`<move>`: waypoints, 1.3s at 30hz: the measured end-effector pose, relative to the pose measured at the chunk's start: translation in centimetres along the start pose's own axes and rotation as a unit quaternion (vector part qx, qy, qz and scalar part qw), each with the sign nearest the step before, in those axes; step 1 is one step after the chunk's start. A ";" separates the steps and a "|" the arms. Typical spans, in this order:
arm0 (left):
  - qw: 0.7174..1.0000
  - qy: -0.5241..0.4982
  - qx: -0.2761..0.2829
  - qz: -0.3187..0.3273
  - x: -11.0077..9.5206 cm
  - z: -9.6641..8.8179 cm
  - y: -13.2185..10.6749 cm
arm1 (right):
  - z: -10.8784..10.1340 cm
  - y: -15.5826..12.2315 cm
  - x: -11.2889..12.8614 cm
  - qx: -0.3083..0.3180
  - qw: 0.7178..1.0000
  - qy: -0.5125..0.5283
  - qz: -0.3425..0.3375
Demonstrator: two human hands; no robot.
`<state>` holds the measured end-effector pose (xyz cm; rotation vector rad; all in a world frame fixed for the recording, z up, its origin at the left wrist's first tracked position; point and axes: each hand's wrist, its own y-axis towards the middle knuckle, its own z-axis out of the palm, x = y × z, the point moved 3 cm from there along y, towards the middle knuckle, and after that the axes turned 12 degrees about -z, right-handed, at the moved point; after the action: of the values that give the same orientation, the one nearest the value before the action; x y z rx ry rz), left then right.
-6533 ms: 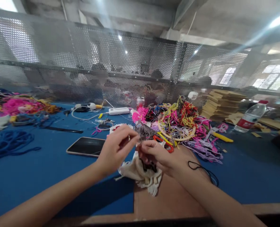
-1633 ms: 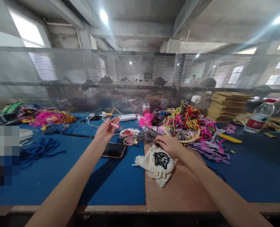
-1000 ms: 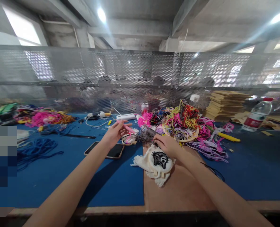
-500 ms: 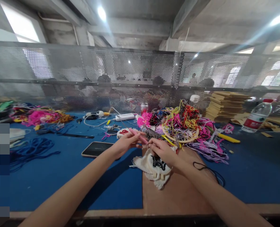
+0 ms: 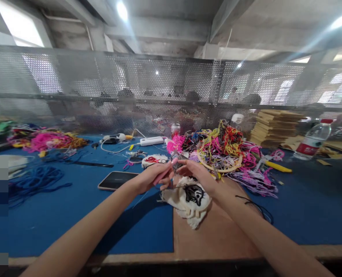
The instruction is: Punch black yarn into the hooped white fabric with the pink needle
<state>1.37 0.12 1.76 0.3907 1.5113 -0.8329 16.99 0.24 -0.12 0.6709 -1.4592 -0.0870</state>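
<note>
My left hand is closed around a thin pink tool that slants up to the right. My right hand meets it at the tool's tip, fingers pinched on something too small to make out, maybe grey yarn. Just below both hands lies a small embroidery hoop in white cloth, with a black animal design, on a brown board.
A phone lies left of my hands on the blue table. A big tangle of coloured yarn, a second hoop piece, a power strip, cardboard stack and water bottle sit behind. Blue cord lies left.
My left hand brought the pink tool in from the left to meet my right hand. The right hand lifted off the hoop, which now lies flat with its design showing.
</note>
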 end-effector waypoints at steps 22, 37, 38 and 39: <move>0.996 0.055 -0.065 -0.006 0.1 -0.6 0.0 | -7.3 0.6 2.3 -0.383 0.909 0.115 -0.119; 0.980 0.112 -0.164 0.014 0.7 -2.9 1.2 | -9.4 0.4 3.2 -0.453 0.868 0.060 -0.195; 0.979 0.115 -0.167 0.013 0.7 -3.0 1.3 | -9.5 0.4 3.1 -0.454 0.867 0.065 -0.197; 0.978 0.119 -0.172 0.013 0.7 -3.0 1.3 | -9.6 0.4 3.1 -0.455 0.865 0.070 -0.200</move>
<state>0.01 2.95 0.57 0.2579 1.8326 -0.5014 26.28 2.71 3.16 0.1692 -0.9505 -0.9722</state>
